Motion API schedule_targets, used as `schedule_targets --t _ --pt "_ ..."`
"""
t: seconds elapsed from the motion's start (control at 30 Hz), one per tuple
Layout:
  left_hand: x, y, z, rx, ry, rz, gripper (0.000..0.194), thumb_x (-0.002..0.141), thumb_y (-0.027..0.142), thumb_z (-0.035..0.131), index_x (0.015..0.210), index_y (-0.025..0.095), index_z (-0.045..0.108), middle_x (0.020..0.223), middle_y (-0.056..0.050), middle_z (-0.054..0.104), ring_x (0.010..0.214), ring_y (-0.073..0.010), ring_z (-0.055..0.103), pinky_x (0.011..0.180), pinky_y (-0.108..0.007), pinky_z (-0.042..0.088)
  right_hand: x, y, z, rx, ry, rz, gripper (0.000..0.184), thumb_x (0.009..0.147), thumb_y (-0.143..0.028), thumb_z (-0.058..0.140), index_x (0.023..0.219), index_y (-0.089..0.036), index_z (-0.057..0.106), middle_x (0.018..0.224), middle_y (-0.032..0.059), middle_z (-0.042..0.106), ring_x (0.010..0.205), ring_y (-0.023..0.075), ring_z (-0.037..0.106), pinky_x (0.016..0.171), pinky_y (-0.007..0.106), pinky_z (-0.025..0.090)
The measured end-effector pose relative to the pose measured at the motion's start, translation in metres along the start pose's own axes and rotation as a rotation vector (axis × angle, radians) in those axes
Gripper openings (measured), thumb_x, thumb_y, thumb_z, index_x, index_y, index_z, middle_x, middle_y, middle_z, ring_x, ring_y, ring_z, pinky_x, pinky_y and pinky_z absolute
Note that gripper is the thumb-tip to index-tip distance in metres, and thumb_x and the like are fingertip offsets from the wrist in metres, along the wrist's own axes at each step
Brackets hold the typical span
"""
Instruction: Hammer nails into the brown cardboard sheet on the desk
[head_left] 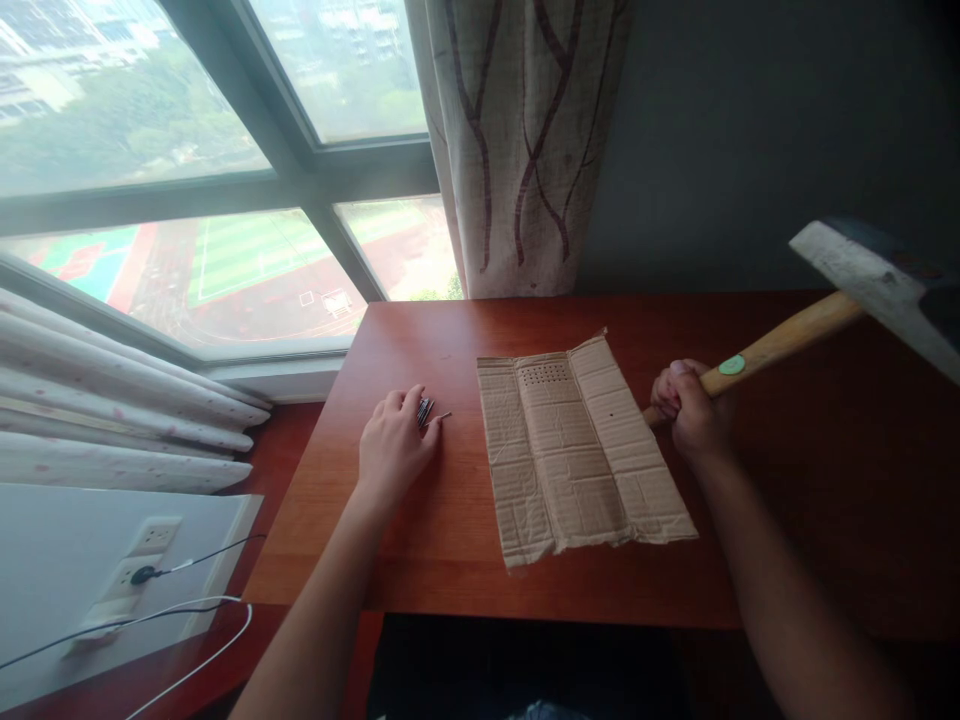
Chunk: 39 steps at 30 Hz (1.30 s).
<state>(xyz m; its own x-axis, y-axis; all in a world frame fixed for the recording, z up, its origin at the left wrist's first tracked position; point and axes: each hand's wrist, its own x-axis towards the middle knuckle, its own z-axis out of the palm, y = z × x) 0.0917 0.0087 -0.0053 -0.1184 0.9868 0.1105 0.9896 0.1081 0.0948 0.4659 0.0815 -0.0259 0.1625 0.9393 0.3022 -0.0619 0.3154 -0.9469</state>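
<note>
My right hand (694,405) is wrapped round the wooden handle of a hammer (787,335). The hammer is raised at the right, its pale, worn metal head up and away from the table, and a green sticker is on the handle. On the left of the table, my left hand (394,440) rests with thumb and fingers apart around a small pile of nails (425,411); the fingers partly hide the pile. One nail points out past the thumb. Between the hands lies a creased sheet of cardboard (581,460), with rows of small holes near its far edge and a single dark hole on its right flap.
The reddish wooden table (442,570) meets a dark wall at the back. A window (247,270) and patterned curtains (525,130) stand beyond its left and far sides. Low on the left wall, a socket (154,537) has a black plug and cables.
</note>
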Motion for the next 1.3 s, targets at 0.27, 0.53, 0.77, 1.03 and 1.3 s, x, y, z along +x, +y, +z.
schedule_targets --t 0.27,0.53,0.77,1.03,1.3 --pt "0.006 0.004 -0.001 0.031 -0.004 -0.060 0.044 0.097 0.035 0.052 0.138 0.020 0.058 0.122 -0.015 0.066 0.109 -0.0342 0.064 0.076 -0.038 0.052 -0.001 -0.002 0.000 0.019 -0.007 0.005 0.052 0.094 -0.045 0.067 0.054 -0.024 0.041 0.046 -0.0047 0.035 0.040 0.0103 0.032 0.039 0.028 0.022" --pt "0.005 -0.006 -0.004 -0.162 -0.019 -0.081 0.048 0.095 0.039 0.058 0.139 0.018 0.059 0.124 -0.014 0.068 0.108 -0.0334 0.066 0.082 -0.041 0.054 -0.001 -0.002 0.000 0.016 -0.001 0.002 0.052 0.094 -0.042 0.067 0.054 -0.023 0.040 0.047 -0.0046 0.035 0.041 0.0101 0.032 0.040 0.028 0.022" --pt "-0.004 -0.063 -0.004 -0.462 -0.084 0.083 0.048 0.089 0.051 0.065 0.126 0.020 0.066 0.117 -0.009 0.068 0.092 -0.0236 0.068 0.082 -0.037 0.055 0.000 -0.001 0.001 0.030 -0.002 0.009 0.052 0.094 -0.044 0.067 0.055 -0.023 0.040 0.046 -0.0050 0.035 0.041 0.0097 0.032 0.039 0.028 0.021" --pt "-0.004 -0.088 -0.004 -0.444 -0.046 0.157 0.048 0.082 0.059 0.075 0.112 0.022 0.072 0.111 -0.006 0.069 0.084 -0.0207 0.065 0.075 -0.034 0.055 -0.001 -0.001 0.000 0.009 -0.003 0.005 0.050 0.093 -0.044 0.066 0.055 -0.024 0.041 0.046 -0.0045 0.036 0.040 0.0102 0.033 0.038 0.028 0.022" --pt "0.006 -0.081 0.006 -0.435 -0.005 0.238 0.040 0.088 0.057 0.071 0.109 0.023 0.072 0.112 -0.006 0.068 0.089 -0.0206 0.069 0.077 -0.032 0.056 -0.002 -0.003 0.001 0.026 0.005 0.009 0.049 0.094 -0.037 0.065 0.054 -0.023 0.041 0.046 -0.0045 0.036 0.041 0.0097 0.033 0.039 0.029 0.022"
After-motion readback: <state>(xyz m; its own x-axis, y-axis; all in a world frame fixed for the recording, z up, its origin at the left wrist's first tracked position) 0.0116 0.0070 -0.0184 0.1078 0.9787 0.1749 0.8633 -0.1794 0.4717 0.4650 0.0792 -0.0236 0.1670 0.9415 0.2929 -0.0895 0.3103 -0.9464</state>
